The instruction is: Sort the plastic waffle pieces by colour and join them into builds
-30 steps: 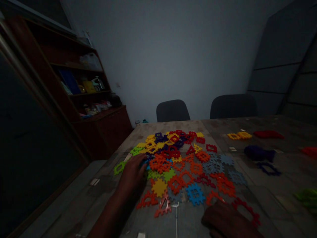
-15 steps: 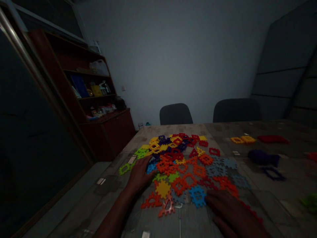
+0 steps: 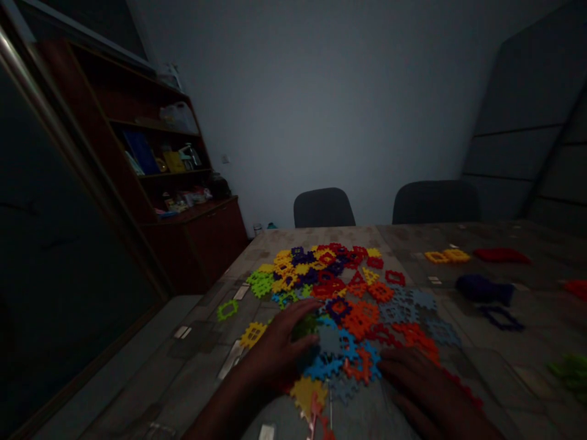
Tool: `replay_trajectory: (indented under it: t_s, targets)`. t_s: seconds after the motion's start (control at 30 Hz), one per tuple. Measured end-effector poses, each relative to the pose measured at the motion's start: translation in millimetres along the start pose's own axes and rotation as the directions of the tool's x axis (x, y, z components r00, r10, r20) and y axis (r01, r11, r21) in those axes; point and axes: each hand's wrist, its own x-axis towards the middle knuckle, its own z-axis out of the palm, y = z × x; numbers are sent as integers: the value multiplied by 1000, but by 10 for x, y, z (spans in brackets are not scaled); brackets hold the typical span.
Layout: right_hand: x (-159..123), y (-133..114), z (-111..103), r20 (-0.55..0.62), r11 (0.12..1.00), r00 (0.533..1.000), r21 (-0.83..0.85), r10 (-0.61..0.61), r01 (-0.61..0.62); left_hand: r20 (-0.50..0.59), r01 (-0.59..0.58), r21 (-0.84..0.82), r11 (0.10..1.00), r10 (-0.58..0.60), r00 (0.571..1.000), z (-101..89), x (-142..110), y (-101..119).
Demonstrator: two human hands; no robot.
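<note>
Toothed plastic building pieces in many colours form a loose pile (image 3: 330,275) on the table. My left hand (image 3: 279,345) is over the near left part of it, thumb apart from curved fingers. Dark green pieces (image 3: 305,327) show between thumb and fingers; I see no firm grip on them. A grey square piece (image 3: 329,340) and blue pieces (image 3: 323,366) are just right of the thumb. My right hand (image 3: 426,385) rests low on the table, fingers stretched out beside an orange and blue cluster (image 3: 364,362). A yellow piece (image 3: 309,394) lies near my left wrist.
Yellow pieces (image 3: 447,255), a long red piece (image 3: 501,255) and a dark purple bundle (image 3: 485,289) lie to the right on the table (image 3: 183,379). Two dark chairs (image 3: 324,208) stand behind it. A wooden shelf cabinet (image 3: 192,235) is at the left.
My left hand has moved right and nearer across the pile. Blue, grey and green pieces have shifted toward my right hand, which stays almost in place. A yellow window piece now shows at left.
</note>
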Motion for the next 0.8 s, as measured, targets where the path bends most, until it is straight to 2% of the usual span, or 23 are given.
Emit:
replay_trajectory:
  t_s: [0.1,0.17,0.27,0.37,0.43,0.57,0.73,0.8]
  targets:
    - [2,-12,31,-59,998,996,-5,60,-60,-88,41,34,999,-38,995,-179,38,-61]
    - [21,-34,21,-77,999,996,-24,44,-46,-80,55,62,997,-50,996,-256,55,-81]
    - [74,-96,-38,-49,999,998,-25,-37,36,53,10,74,997,-14,999,-256,34,-5]
    - [153,-186,-137,69,998,995,22,-67,65,200,-36,76,996,20,980,-172,-24,151]
    - [215,-245,-216,126,997,989,28,-76,73,257,-26,110,994,-3,967,-118,-54,247]
    - [293,-295,-315,122,997,989,18,-81,80,321,9,250,968,-92,942,-68,-70,354]
    - [202,-200,-119,17,999,999,-10,36,-36,319,71,273,959,-160,934,-99,-84,362]
    - [176,-177,-16,31,997,998,-45,62,-60,293,97,258,961,-173,940,-139,-107,346]
